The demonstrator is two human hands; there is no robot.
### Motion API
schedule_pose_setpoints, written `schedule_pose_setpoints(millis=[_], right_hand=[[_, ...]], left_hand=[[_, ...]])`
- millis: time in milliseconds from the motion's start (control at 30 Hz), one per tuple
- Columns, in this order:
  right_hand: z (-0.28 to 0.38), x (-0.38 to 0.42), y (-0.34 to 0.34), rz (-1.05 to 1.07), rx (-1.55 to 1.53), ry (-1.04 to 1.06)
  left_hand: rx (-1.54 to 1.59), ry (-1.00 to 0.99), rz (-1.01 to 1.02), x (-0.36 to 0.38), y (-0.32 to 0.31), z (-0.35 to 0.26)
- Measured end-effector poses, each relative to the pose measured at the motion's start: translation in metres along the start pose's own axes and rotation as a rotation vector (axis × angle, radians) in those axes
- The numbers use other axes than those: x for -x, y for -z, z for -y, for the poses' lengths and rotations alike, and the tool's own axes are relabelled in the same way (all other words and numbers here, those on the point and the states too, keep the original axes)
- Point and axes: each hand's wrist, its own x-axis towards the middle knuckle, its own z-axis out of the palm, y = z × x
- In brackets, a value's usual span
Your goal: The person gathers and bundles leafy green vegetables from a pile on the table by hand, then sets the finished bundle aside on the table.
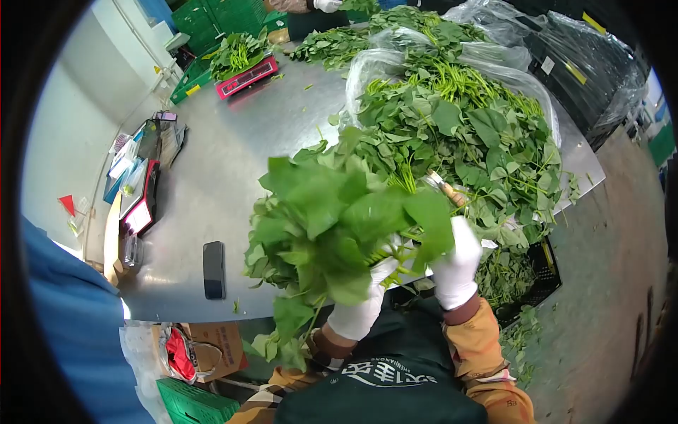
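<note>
A big bunch of leafy greens (318, 219) is held up in front of me, its upper leaves blurred. My left hand (361, 304), in a white glove, is closed around the stems at the bunch's lower side. On the right, my white-gloved right hand (458, 265) is closed at the stems and leaves of the same bunch; a large leaf covers part of its fingers. Just beyond that hand, a tool with a wooden handle (452, 192) lies on the heap of greens (466, 134); leaves hide its other end.
The metal table (191, 205) carries a phone (213, 270), a red scale (247, 76) with greens, and a second red-edged device (143, 198). Clear plastic (367, 67) lies around the heap. A black crate (547, 265) of greens stands lower right. Across the table is another person's gloved hand (327, 5).
</note>
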Motion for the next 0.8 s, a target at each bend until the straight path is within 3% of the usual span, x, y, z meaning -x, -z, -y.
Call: schedule_pose_setpoints(millis=[33,67,100,133,200,267,333,367,400,467,533,567,667,700,800], right_hand=[[-0.001,-0.015,0.015,-0.072,-0.131,-0.161],[-0.023,-0.018,0.023,-0.170,-0.016,-0.250],[-0.051,-0.017,0.036,-0.297,0.008,-0.269],[-0.065,-0.019,0.051,-0.467,-0.283,-0.570],[-0.093,-0.027,0.089,-0.802,-0.540,-0.836],[-0.095,-0.029,0.094,-0.892,-0.529,-0.780],[-0.055,-0.032,0.076,-0.653,-0.391,-0.665],[-0.033,-0.029,0.068,-0.408,-0.312,-0.641],[-0.009,-0.026,0.060,-0.199,-0.359,-0.508],[0.024,-0.006,0.028,0.210,-0.776,-0.693],[0.043,0.014,0.002,0.355,-0.655,-0.524],[0.049,0.014,-0.002,0.347,-0.616,-0.522],[0.055,0.010,-0.005,0.351,-0.575,-0.585],[0.057,0.010,-0.006,0.309,-0.582,-0.589],[0.050,0.013,-0.004,0.062,-0.546,-0.587]], left_hand=[[0.213,0.104,-0.021,0.002,-0.003,-0.015],[0.414,0.203,-0.062,0.004,-0.007,-0.030],[0.427,0.115,-0.048,-0.001,0.007,-0.025],[0.444,0.023,-0.038,-0.007,0.017,-0.028],[0.328,0.010,-0.072,-0.006,0.025,-0.033],[0.465,0.075,-0.061,-0.013,0.028,-0.024],[0.453,0.188,-0.069,-0.013,0.016,-0.017],[0.482,0.184,-0.041,-0.012,0.009,-0.012],[0.424,0.086,-0.048,-0.012,0.000,-0.009],[0.317,0.236,-0.024,-0.005,0.002,-0.004],[0.164,0.260,-0.063,0.002,0.003,-0.002],[0.087,0.269,-0.080,0.004,0.004,-0.002],[-0.517,-0.010,0.111,0.004,0.033,0.009],[0.053,0.248,-0.092,0.000,0.012,-0.007],[0.502,0.160,-0.139,-0.017,0.026,-0.004]])
